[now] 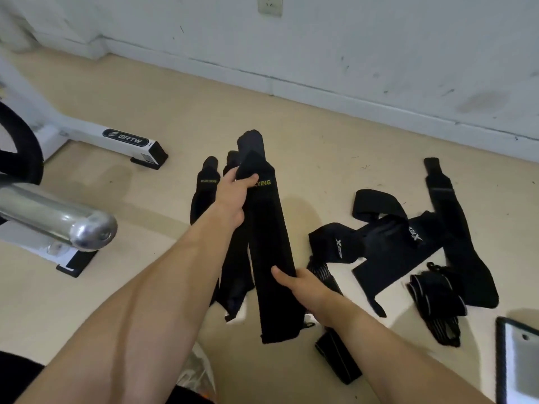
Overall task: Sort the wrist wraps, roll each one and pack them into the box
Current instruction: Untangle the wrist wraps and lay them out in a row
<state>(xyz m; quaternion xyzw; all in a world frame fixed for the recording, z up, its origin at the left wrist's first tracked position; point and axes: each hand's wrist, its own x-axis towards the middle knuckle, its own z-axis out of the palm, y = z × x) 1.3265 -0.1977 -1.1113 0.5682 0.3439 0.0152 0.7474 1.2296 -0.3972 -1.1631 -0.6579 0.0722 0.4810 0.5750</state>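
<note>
- Far left, one shiny silver metal bar and one white machine foot with black ends sit over the beige floor.
- Two flat black cloth wraps lie on the floor, partly under the left arm.
- The left hand has its grip clamped on the top part of one long black cloth wrist wrap with yellow letters.
- The right hand holds the same wrap lower down, thumb on the front; its other fingers are hidden behind.
- To the right lies a heap on the floor: two black wraps with white X marks, one long plain black wrap and two black wraps with grey stripes.
- At the right edge is one dark-rimmed thing with a pale inside; I cannot tell if it is the box.
- Behind is a scuffed white wall with one socket.
</note>
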